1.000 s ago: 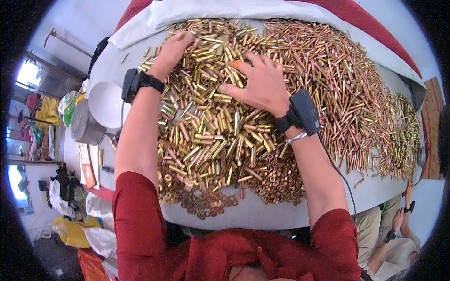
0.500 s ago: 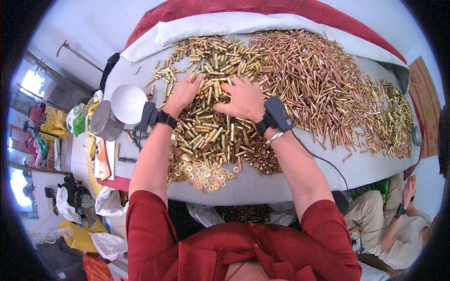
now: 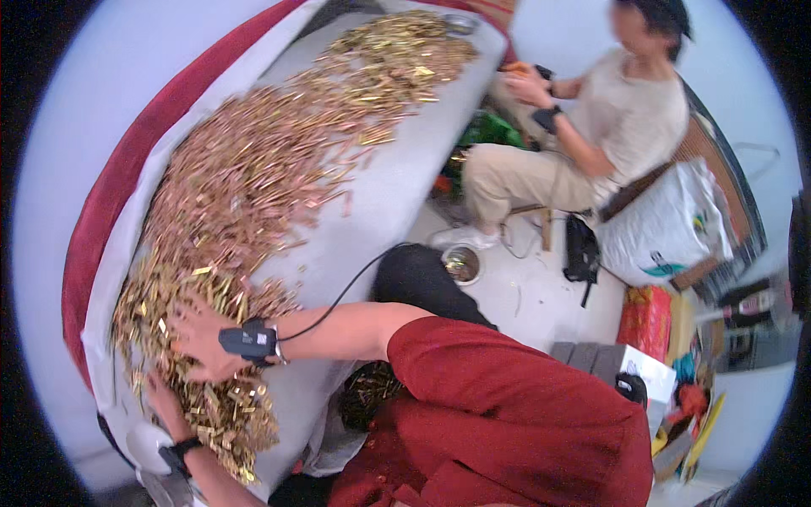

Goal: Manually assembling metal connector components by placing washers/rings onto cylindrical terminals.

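A huge heap of brass and copper-coloured metal casings [image 3: 253, 186] covers a long table with a white cloth [image 3: 380, 211]. My right hand [image 3: 198, 338] lies palm down on the near end of the heap, fingers spread, with a black wrist device [image 3: 249, 340] and a cable running back along my arm. My left hand [image 3: 159, 395] sits just below it, pressed into the brass pieces, its fingers buried among them. A black band [image 3: 179, 448] is on that wrist. Neither hand visibly lifts anything.
A person in beige sits on a stool at the upper right, hands [image 3: 528, 84] near the table's far end. On the floor are a metal bowl [image 3: 462, 264], a black bag [image 3: 581, 253], a white sack [image 3: 667, 228] and boxes [image 3: 625, 363]. A white bowl [image 3: 144, 444] stands by my left wrist.
The view has swung to the right, bringing the seated person and the floor into sight. Both hands stay on the near end of the heap, closer together.
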Tool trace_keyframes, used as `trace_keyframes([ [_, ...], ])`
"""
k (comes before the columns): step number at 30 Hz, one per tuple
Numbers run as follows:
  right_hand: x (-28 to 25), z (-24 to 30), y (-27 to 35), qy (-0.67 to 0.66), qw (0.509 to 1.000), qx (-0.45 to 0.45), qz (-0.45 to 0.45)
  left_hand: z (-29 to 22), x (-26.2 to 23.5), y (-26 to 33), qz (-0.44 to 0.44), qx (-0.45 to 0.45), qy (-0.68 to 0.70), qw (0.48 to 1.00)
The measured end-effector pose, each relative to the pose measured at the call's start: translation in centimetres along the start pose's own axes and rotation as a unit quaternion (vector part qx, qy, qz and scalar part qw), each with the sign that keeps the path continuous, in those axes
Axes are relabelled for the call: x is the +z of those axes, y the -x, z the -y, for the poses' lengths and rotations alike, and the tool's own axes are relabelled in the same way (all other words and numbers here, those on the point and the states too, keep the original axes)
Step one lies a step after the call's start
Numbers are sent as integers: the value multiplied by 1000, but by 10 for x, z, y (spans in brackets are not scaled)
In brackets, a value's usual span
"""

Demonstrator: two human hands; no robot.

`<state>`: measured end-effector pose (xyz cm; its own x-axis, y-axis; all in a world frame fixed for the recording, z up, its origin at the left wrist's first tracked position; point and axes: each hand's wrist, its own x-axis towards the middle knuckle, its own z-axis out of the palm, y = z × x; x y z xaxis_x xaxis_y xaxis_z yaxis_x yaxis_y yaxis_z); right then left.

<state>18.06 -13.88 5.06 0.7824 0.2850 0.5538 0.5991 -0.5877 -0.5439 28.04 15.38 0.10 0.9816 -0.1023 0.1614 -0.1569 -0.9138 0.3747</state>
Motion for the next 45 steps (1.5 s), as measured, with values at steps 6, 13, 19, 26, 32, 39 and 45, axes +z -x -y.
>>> trace_keyframes([
  [6,-37,2,76,4,998,-64,-19,-27,-28,22,-95,-75,202,972],
  [13,-44,8,109,-38,996,-65,-41,4,-44,27,-83,-39,183,979],
  [19,-38,-3,119,-55,997,-36,44,29,-55,43,-203,119,-52,971],
  [26,-47,-9,124,-55,994,45,83,-93,-75,112,-112,-342,361,860],
  [32,-40,-25,137,1,989,49,141,-109,-69,164,34,-355,566,743],
  [39,-37,-21,131,4,988,27,151,-99,-42,180,-11,-327,669,668],
  [45,-25,-35,141,48,992,3,116,-217,-43,197,21,-379,600,704],
])
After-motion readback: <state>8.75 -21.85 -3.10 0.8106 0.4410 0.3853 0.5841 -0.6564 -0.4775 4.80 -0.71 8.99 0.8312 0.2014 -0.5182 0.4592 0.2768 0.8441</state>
